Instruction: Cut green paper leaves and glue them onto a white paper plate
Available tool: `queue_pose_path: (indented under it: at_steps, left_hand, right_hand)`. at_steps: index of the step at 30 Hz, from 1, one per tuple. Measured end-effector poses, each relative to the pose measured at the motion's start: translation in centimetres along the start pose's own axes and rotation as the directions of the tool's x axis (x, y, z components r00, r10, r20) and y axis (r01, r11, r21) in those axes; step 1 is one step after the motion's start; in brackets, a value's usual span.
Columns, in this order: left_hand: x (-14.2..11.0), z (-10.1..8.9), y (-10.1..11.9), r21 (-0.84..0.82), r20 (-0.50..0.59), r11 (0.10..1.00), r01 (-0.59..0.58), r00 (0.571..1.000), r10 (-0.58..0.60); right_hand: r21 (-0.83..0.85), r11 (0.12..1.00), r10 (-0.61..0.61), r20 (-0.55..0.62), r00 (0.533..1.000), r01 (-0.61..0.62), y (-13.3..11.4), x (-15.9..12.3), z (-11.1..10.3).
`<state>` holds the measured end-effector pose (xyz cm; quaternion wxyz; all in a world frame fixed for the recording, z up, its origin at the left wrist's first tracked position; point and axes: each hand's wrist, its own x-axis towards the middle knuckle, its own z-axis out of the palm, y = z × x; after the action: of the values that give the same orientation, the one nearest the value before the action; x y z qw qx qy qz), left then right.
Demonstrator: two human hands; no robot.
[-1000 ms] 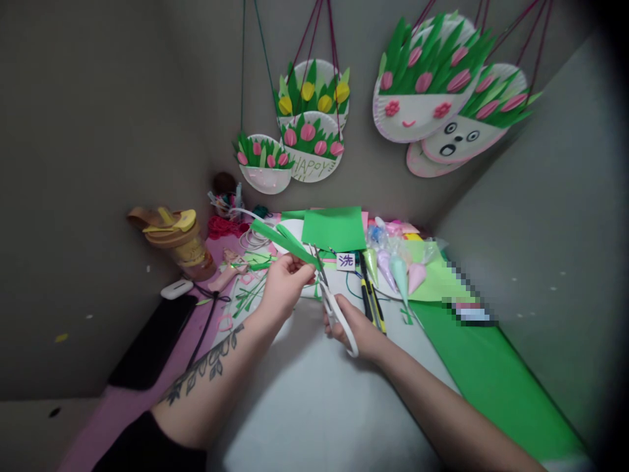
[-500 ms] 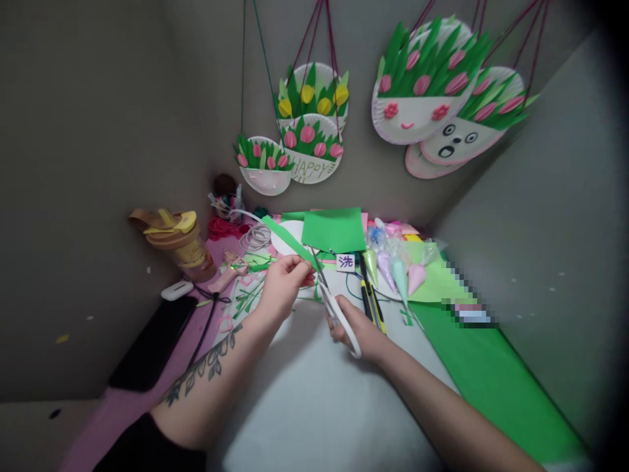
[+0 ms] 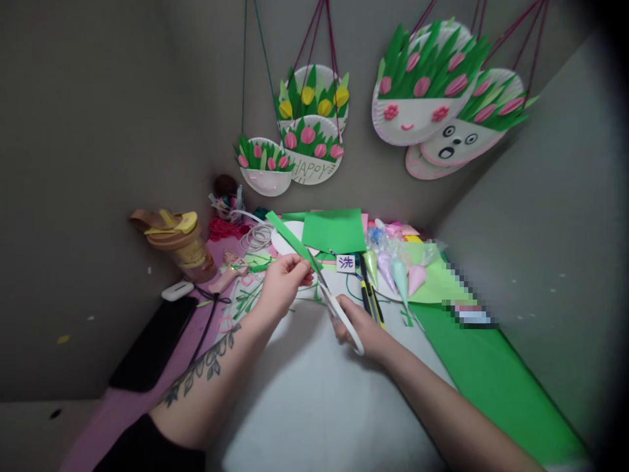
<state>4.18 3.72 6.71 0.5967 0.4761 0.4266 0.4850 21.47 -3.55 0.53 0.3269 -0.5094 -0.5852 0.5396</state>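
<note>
A green paper strip (image 3: 286, 233) is pinched in the fingers of my left hand (image 3: 285, 280), its long end slanting up and to the left. My right hand (image 3: 356, 326) grips white-handled scissors (image 3: 346, 321) by the loops. The blades point up and left and meet the strip just right of my left fingertips; how far they are parted is hard to make out. Thin green paper scraps (image 3: 246, 298) lie on the table left of my left wrist.
Green paper (image 3: 334, 231), cutter knives (image 3: 372, 298) and piping bags (image 3: 398, 269) lie behind my hands. A cup (image 3: 181, 246), an earphone case (image 3: 177, 290) and a black phone-like slab (image 3: 153, 344) stand at left. Decorated paper-plate baskets (image 3: 422, 118) hang on the wall.
The scissors and my right hand have shifted slightly to the right. The strip's upper end has swung a little to the right and now looks narrower. My left hand stays nearly in place.
</note>
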Motion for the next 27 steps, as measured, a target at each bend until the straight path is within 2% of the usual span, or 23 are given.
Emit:
queue_pose_path:
  at_steps: [12,18,27]
  left_hand:
    - [0.16,-0.14,0.15,0.059,0.03,0.998,-0.004,1.0,0.002]
    - [0.29,-0.46,0.18,0.14,0.01,0.988,-0.059,0.998,0.058]
    - [-0.47,0.07,0.55,0.194,0.075,0.978,-0.082,0.995,0.068]
  right_hand:
    - [0.031,0.999,0.019,0.0,1.0,-0.019,-0.05,0.04,-0.42]
    - [0.023,0.999,0.028,0.007,1.0,-0.028,0.04,-0.06,-0.49]
    - [0.048,0.998,-0.041,0.049,0.998,0.039,0.3,-0.13,-0.57]
